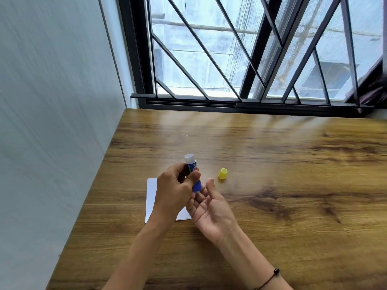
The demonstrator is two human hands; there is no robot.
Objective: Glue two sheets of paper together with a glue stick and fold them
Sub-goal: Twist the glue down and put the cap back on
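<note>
One glue stick (193,174) upright in left hand (174,190), uncapped.

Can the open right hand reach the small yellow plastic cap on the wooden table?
Probably yes. The right hand is open and empty, the yellow cap stands just beyond its fingertips, and nothing lies between them on the table.

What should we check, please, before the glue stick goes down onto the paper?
1. Cap off: ok, the yellow cap stands on the table, apart from the stick.
2. Grip: ok, the left hand holds the glue stick, open end up.
3. Right hand: ok, open, palm up, at the stick's base.
4. Glue raised: cannot tell.
5. Paper: ok, flat on the table, partly hidden under the hands.
6. Two sheets present: cannot tell.
</note>
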